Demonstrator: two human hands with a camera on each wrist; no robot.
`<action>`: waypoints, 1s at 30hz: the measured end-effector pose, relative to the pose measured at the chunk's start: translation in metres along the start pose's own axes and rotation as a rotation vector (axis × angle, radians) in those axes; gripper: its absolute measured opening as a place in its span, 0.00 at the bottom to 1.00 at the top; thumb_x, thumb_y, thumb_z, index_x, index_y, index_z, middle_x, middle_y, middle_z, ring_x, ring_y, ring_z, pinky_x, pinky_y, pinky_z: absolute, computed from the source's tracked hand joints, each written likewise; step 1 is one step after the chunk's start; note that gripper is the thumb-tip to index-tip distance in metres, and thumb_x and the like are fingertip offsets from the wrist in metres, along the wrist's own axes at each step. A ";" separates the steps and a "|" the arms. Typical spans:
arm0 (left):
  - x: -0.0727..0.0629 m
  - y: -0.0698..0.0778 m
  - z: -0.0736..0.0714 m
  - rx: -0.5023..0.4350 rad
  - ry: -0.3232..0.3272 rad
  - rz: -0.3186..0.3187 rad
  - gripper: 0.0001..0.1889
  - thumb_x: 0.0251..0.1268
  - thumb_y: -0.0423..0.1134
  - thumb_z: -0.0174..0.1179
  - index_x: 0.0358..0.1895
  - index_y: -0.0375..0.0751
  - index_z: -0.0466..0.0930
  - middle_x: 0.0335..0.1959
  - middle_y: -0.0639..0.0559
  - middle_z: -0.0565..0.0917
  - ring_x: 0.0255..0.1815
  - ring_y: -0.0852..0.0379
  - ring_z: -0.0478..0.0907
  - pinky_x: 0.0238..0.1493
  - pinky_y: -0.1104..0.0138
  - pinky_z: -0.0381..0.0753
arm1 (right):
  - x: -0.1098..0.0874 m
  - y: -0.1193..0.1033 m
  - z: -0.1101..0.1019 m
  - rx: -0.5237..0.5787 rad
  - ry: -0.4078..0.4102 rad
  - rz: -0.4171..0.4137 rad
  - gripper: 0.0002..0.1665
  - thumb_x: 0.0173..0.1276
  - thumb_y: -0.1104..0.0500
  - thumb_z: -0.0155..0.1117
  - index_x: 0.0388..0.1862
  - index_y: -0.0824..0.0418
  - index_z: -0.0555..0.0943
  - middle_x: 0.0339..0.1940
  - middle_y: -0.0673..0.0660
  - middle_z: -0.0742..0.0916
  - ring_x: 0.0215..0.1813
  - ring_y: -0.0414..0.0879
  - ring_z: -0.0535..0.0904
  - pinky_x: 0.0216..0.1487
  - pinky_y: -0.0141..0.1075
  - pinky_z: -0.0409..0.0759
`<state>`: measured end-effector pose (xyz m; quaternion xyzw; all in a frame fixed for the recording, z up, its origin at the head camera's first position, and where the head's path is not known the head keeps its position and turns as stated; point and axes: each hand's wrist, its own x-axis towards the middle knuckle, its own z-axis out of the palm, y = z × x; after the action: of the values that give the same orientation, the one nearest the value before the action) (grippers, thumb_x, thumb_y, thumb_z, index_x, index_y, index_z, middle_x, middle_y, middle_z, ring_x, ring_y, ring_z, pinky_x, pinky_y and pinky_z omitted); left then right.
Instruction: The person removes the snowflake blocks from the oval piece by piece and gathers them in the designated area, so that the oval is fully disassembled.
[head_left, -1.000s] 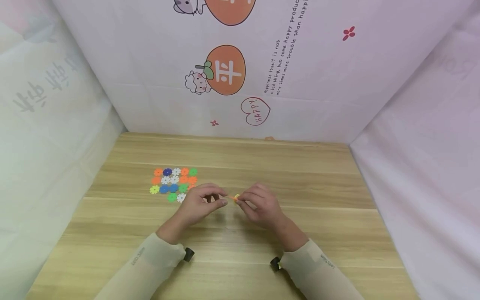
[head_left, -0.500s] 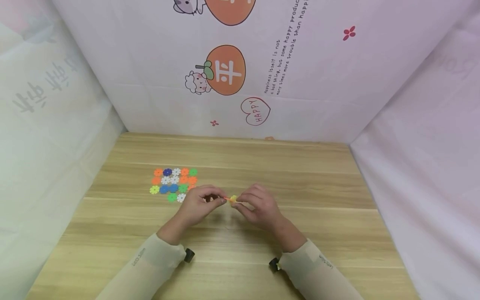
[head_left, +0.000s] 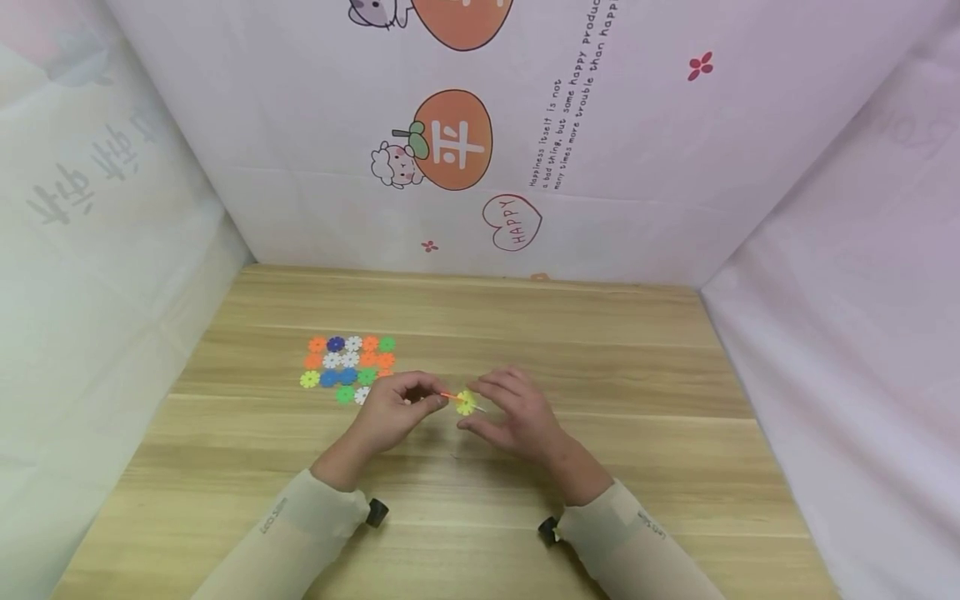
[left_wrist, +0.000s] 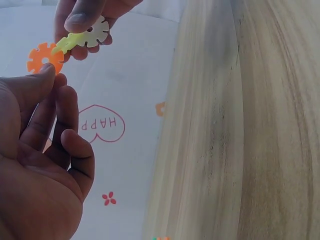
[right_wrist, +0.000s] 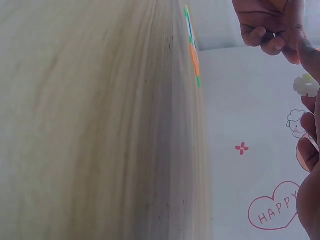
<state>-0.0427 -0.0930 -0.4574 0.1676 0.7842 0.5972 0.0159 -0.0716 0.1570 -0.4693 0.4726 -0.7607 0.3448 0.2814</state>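
My left hand (head_left: 397, 410) pinches an orange notched plastic disc (left_wrist: 36, 57) between thumb and fingertips. A yellow notched disc (head_left: 466, 403) is slotted into its edge, turned at an angle to it. On the yellow one's far side sits a white notched disc (left_wrist: 99, 33), also visible in the right wrist view as a pale disc (right_wrist: 303, 86). My right hand (head_left: 519, 414) is around the yellow and white end, its thumb and fingers spread apart. Whether a right fingertip touches the discs is hard to tell. The joined discs are held above the table.
Several loose notched discs in orange, blue, white, green and yellow lie in rows on the wooden table (head_left: 600, 358), left of my hands; a blue disc (head_left: 328, 378) is among them. My left hand partly covers the nearest ones. White printed cloth (head_left: 622, 225) walls the back and sides.
My right thumb and fingers, earlier closed on the yellow and white end, have spread apart. The yellow disc now shows its flat face to the head camera. My left hand keeps its pinch.
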 end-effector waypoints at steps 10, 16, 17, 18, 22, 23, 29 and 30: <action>0.000 0.001 0.002 0.007 0.005 0.021 0.02 0.71 0.36 0.69 0.40 0.49 0.89 0.39 0.59 0.89 0.33 0.53 0.79 0.32 0.66 0.78 | -0.001 0.000 0.002 -0.012 0.003 -0.016 0.26 0.64 0.46 0.79 0.49 0.65 0.88 0.43 0.54 0.90 0.44 0.49 0.83 0.48 0.41 0.82; 0.000 -0.001 0.003 0.023 0.042 0.060 0.04 0.69 0.33 0.70 0.37 0.48 0.90 0.38 0.59 0.89 0.30 0.54 0.76 0.32 0.65 0.75 | 0.000 0.000 0.002 -0.009 0.020 -0.039 0.22 0.66 0.49 0.78 0.48 0.65 0.88 0.43 0.54 0.90 0.43 0.48 0.84 0.47 0.41 0.82; 0.000 -0.001 0.003 0.025 0.046 0.064 0.04 0.69 0.33 0.70 0.38 0.47 0.90 0.38 0.58 0.89 0.30 0.54 0.76 0.32 0.65 0.75 | 0.000 0.000 0.002 -0.008 0.023 -0.041 0.21 0.66 0.49 0.78 0.48 0.64 0.88 0.43 0.54 0.91 0.43 0.48 0.84 0.47 0.41 0.82; 0.000 -0.001 0.003 0.029 0.047 0.067 0.03 0.69 0.34 0.69 0.38 0.48 0.90 0.38 0.58 0.89 0.30 0.54 0.76 0.32 0.65 0.75 | 0.000 0.000 0.002 -0.006 0.024 -0.041 0.21 0.66 0.50 0.78 0.48 0.64 0.88 0.43 0.54 0.91 0.43 0.48 0.84 0.47 0.41 0.82; -0.002 -0.003 -0.002 0.040 0.101 0.057 0.02 0.71 0.35 0.68 0.39 0.47 0.89 0.37 0.56 0.89 0.32 0.56 0.80 0.33 0.66 0.79 | -0.003 0.001 0.001 -0.006 0.033 -0.023 0.19 0.65 0.51 0.78 0.46 0.64 0.88 0.43 0.54 0.90 0.43 0.48 0.84 0.46 0.41 0.83; -0.003 -0.003 -0.006 0.044 0.125 0.053 0.01 0.71 0.36 0.68 0.39 0.47 0.88 0.37 0.56 0.88 0.32 0.56 0.80 0.33 0.66 0.79 | -0.004 0.002 0.000 -0.007 0.044 -0.020 0.19 0.65 0.51 0.78 0.46 0.64 0.88 0.42 0.54 0.90 0.43 0.49 0.84 0.46 0.41 0.83; -0.007 -0.006 -0.030 0.057 0.211 0.028 0.04 0.70 0.39 0.69 0.40 0.42 0.87 0.35 0.50 0.87 0.31 0.55 0.78 0.33 0.66 0.78 | -0.007 0.007 -0.008 0.011 0.128 -0.028 0.18 0.64 0.54 0.79 0.44 0.67 0.88 0.39 0.57 0.90 0.40 0.52 0.84 0.41 0.43 0.83; -0.008 -0.006 -0.033 0.057 0.209 0.019 0.05 0.70 0.39 0.69 0.40 0.42 0.87 0.35 0.49 0.87 0.31 0.54 0.78 0.33 0.66 0.77 | -0.007 0.007 -0.009 0.014 0.128 -0.030 0.18 0.63 0.54 0.79 0.44 0.67 0.88 0.40 0.57 0.90 0.40 0.52 0.84 0.41 0.43 0.83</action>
<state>-0.0444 -0.1273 -0.4551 0.1123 0.7966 0.5891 -0.0761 -0.0745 0.1702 -0.4712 0.4630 -0.7313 0.3756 0.3313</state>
